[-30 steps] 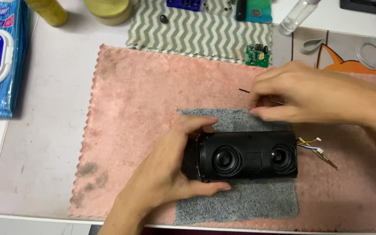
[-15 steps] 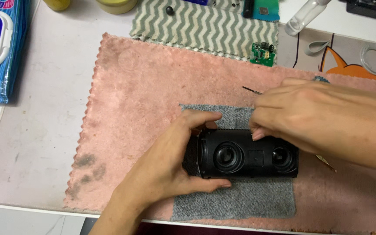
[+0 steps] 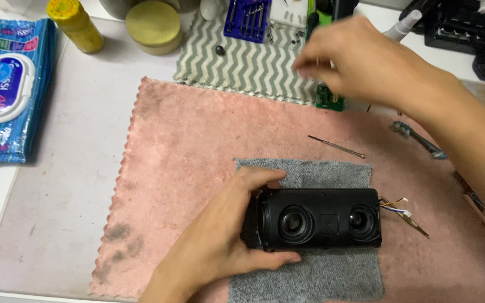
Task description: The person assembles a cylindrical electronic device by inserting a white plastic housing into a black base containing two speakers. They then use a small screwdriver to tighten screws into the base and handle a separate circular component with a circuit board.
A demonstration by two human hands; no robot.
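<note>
Here the black speaker (image 3: 321,219) is gripped at its end by the left hand (image 3: 225,241); the right hand (image 3: 360,62), fingers loosely curled and holding nothing discernible, is raised over the zigzag cloth (image 3: 248,67).

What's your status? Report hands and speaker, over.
Left hand grips black speaker on grey cloth. Right hand over zigzag cloth, contents unseen. Thin metal rod lies between.

black speaker (image 3: 321,219), pink cloth (image 3: 197,146)

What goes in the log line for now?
left hand: grips black speaker | right hand: over zigzag cloth, grip unclear
</note>
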